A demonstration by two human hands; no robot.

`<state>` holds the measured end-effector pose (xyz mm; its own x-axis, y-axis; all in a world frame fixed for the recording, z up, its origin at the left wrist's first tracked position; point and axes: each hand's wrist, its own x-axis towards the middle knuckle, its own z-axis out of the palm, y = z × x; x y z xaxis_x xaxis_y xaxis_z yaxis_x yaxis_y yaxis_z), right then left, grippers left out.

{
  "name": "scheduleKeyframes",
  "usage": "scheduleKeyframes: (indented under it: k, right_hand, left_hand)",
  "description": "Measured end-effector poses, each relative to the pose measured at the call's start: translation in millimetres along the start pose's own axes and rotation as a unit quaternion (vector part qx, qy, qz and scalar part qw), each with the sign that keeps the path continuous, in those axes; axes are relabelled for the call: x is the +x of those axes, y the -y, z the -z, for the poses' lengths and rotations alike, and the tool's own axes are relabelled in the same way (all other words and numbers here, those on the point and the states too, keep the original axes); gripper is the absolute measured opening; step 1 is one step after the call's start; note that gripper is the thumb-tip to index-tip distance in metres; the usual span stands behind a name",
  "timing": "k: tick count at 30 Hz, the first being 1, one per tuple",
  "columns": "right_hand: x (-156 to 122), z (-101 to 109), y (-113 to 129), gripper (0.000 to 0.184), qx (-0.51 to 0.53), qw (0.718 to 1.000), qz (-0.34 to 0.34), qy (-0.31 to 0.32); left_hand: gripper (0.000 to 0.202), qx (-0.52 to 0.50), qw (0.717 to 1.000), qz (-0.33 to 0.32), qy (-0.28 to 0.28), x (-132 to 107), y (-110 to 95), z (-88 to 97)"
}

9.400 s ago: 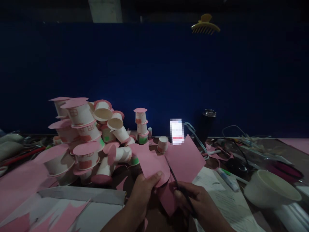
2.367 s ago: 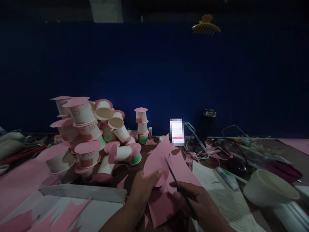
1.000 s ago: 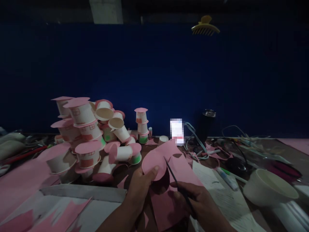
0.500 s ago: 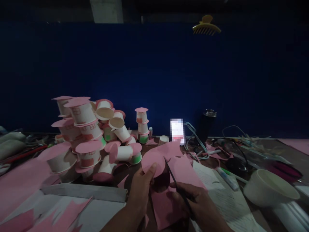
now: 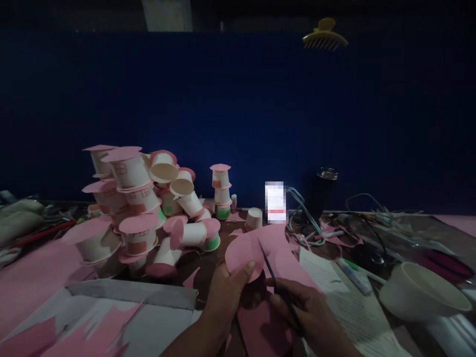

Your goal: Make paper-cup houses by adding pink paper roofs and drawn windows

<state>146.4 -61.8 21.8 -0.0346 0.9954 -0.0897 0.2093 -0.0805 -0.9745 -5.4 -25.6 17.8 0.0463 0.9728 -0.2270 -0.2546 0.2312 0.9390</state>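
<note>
My left hand (image 5: 227,293) pinches a rounded pink paper piece (image 5: 243,253), thumb on top of it. The piece is still joined to a larger pink sheet (image 5: 282,258) that spreads to the right and below. My right hand (image 5: 303,313) is closed round the handles of dark scissors (image 5: 273,277), whose blades point up and left into the paper just right of my left thumb.
A heap of white paper cups with pink lids (image 5: 141,208) stands at left, a small stack (image 5: 221,191) behind. A white bowl (image 5: 422,292), a marker (image 5: 353,275), printed sheets (image 5: 345,307), cables (image 5: 357,223) and a dark tumbler (image 5: 323,193) lie at right. A cardboard box edge (image 5: 130,292) lies near left.
The pink sheet has turned in my left hand and the cut has run further round the rounded piece. The view has shifted slightly left and down.
</note>
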Motion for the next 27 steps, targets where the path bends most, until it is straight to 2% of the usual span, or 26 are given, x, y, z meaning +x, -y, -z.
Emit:
scheduleKeyframes:
  k: [6,19,23,27]
  right_hand:
    - [-1.6,0.6,4.5,0.042,0.009,1.0,0.006,-0.007]
    - [0.0,0.3,-3.6,0.045,0.022,1.0,-0.009,-0.011]
    - [-1.0,2.3,2.7,0.043,0.019,1.0,-0.021,0.006]
    - [-2.8,1.5,4.7,0.043,0.02,0.999,-0.023,-0.022]
  left_hand:
    - [0.039,-0.008,1.0,-0.022,0.016,-3.9,-6.4,-1.9]
    - [0.047,-0.018,1.0,-0.006,0.021,-3.4,-6.4,-2.0]
    - [0.044,-0.008,1.0,-0.011,0.008,1.6,-5.8,2.7]
    - [0.042,0.007,1.0,-0.02,0.017,7.0,-3.2,8.1]
